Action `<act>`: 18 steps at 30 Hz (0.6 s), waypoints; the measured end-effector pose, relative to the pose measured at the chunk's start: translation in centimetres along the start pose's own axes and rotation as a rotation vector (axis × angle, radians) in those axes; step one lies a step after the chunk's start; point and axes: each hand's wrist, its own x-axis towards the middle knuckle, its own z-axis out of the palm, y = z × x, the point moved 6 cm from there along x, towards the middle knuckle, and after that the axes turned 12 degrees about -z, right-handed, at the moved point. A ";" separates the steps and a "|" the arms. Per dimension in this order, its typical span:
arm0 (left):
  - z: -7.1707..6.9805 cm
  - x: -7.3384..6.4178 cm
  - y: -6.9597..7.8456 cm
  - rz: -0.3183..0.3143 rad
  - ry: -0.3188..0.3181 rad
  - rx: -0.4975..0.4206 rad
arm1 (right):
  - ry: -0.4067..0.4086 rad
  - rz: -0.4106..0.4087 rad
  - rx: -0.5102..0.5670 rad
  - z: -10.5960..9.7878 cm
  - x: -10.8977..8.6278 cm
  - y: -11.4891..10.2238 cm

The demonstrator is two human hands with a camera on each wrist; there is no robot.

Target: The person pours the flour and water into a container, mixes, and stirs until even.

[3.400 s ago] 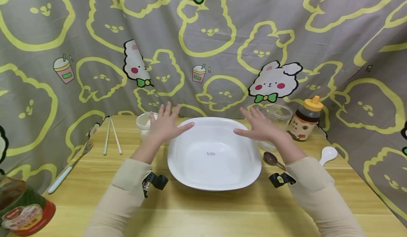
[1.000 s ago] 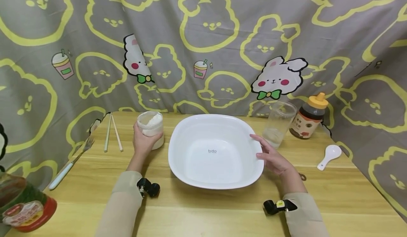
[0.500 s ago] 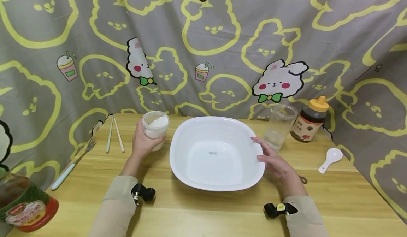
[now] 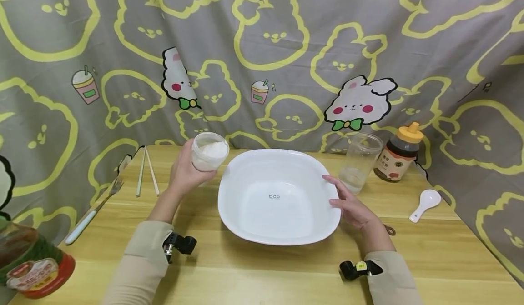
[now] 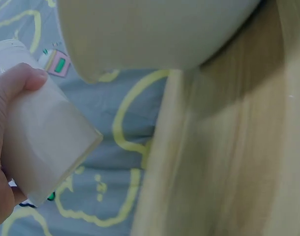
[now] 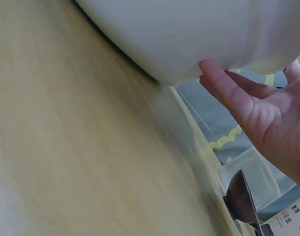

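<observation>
A clear plastic jar of white powder is in the left hand, which grips it round the side. The jar is lifted and tilts right, its open mouth near the basin's left rim; the left wrist view shows its pale side and base. In the middle of the table stands a wide white basin marked "bdo", with only that print showing inside. At the basin's right rim, the right hand holds the edge, fingertips over it; the right wrist view shows fingers against the outer wall.
A clear cup with liquid and an orange-capped bottle stand back right. A white spoon lies right; a brown spoon is near the cup. Chopsticks, a fork and a red-based jar are left.
The left hand has gone from over the table to the jar, then lifted and tilted it towards the basin. The right hand has come down onto the basin's right rim and stayed there.
</observation>
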 end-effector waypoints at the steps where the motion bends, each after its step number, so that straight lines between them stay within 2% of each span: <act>1: -0.1 0.1 0.3 0.013 -0.006 0.010 | 0.001 -0.001 -0.014 0.1 0.1 0.0; 4: -0.2 0.2 1.3 0.058 -0.029 0.042 | 0.007 0.000 -0.074 0.2 0.3 0.0; 8: -0.2 0.3 2.2 0.088 -0.065 0.065 | 0.016 0.003 -0.139 0.3 0.5 0.1; 18: 0.0 0.3 3.2 0.109 -0.142 0.070 | 0.032 0.016 -0.162 0.4 0.6 0.2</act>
